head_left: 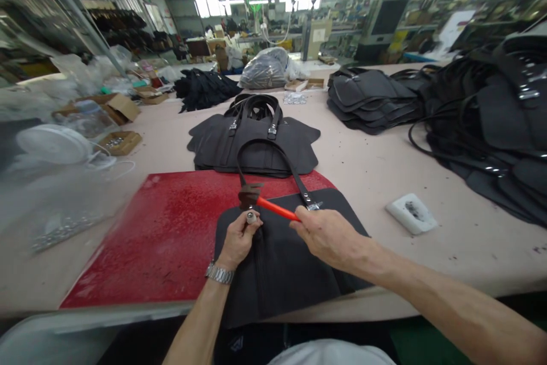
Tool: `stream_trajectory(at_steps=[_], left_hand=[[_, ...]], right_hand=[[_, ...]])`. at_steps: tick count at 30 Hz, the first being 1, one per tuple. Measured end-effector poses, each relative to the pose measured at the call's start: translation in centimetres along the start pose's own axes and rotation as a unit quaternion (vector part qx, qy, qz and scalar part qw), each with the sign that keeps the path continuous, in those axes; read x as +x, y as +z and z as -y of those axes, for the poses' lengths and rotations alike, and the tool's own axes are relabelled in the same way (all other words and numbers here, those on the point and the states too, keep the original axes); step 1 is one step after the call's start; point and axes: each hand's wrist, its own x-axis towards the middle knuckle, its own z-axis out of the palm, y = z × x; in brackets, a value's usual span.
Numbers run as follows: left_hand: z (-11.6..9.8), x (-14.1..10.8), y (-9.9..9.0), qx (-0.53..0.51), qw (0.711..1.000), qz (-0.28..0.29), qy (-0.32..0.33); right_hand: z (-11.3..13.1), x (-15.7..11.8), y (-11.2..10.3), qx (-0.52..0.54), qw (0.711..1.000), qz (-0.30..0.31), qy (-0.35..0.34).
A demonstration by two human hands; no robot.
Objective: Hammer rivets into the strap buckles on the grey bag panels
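A black bag panel [290,257] with a looped handle lies at the table's front edge, partly over a red mat [162,228]. My left hand [239,237], with a metal watch on the wrist, is closed around a small metal punch [251,217] held upright on the panel's upper left part. In my right hand [318,231] is a hammer with an orange handle [277,209]. Its dark head [250,195] is just above and behind the punch; whether they touch is unclear. A metal buckle [314,205] shows on the right end of the handle.
Stacked black panels with handles [252,143] lie behind the mat. A white block [412,213] sits to the right, before piles of black bag pieces [504,120]. At left are a white spool [53,144], a small box of metal parts [118,142] and plastic bags.
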Motion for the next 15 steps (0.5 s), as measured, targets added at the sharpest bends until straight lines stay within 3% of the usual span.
stream_trajectory(at_steps=[3, 5, 7, 10, 11, 13, 15], left_hand=[[0.2, 0.0, 0.0, 0.006, 1.0, -0.003, -0.006], [0.3, 0.0, 0.0, 0.007, 1.0, -0.004, -0.006], [0.4, -0.1, 0.0, 0.006, 1.0, 0.002, 0.001], [0.5, -0.2, 0.1, 0.006, 1.0, 0.009, 0.012], [0.5, -0.2, 0.1, 0.007, 1.0, 0.008, 0.011], [0.5, -0.2, 0.2, 0.015, 1.0, 0.0, 0.005], [0.3, -0.2, 0.2, 0.022, 1.0, -0.007, 0.002]], right_hand=[[0.9, 0.5, -2.2, 0.077, 0.987, -0.14, 0.018], [1.4, 0.4, -2.4, 0.112, 0.968, -0.222, 0.032], [1.4, 0.0, -1.3, 0.084, 0.975, -0.205, 0.018], [0.8, -0.4, -0.1, 0.002, 0.999, -0.049, -0.014], [0.7, -0.4, -0.4, -0.003, 1.0, -0.023, -0.014], [1.0, -0.1, -2.0, 0.036, 0.997, -0.069, -0.003], [1.8, 0.3, -3.6, 0.101, 0.975, -0.194, 0.029]])
